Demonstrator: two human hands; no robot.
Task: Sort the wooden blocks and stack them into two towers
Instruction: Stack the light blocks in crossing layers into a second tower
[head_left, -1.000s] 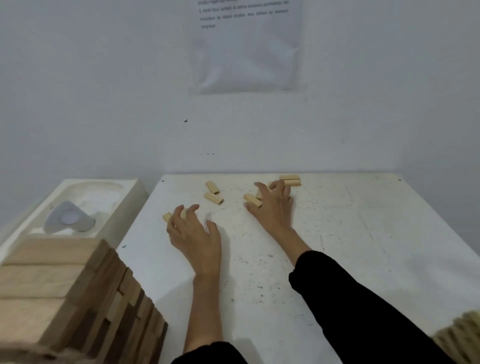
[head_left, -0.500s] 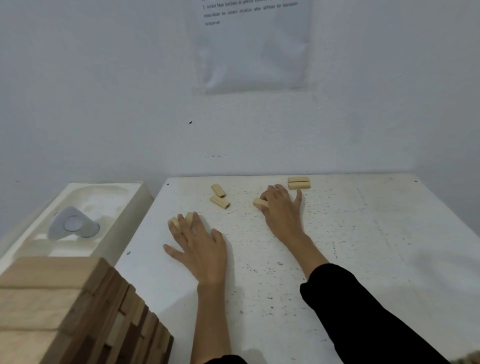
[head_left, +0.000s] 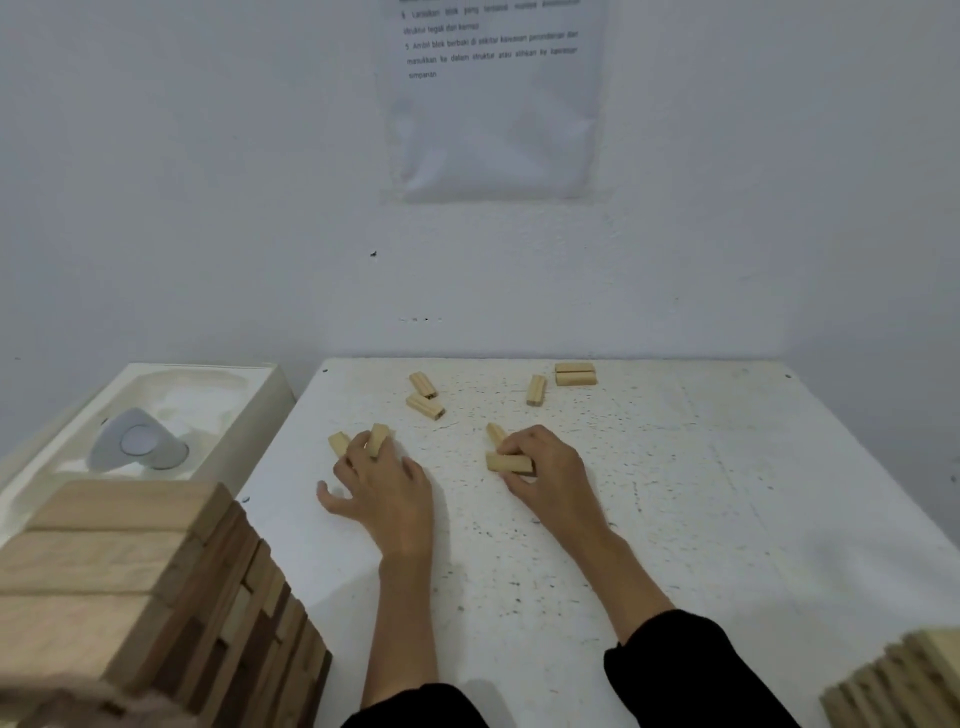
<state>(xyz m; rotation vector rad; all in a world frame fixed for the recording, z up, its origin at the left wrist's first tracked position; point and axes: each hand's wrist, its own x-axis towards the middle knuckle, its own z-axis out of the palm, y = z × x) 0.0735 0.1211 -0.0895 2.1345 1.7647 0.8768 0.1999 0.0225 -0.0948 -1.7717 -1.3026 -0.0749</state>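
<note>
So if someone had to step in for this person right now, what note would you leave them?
Left hand: fingers on two small blocks; grip unclear.
Right hand: grips one block, with another block just behind it.
On the table: five more blocks lie loose near the far edge, including a stacked pair.
Done: a tall tower stands near left; a second stack is partly in view near right.
Left: gather the loose blocks and sort them onto the towers.
</note>
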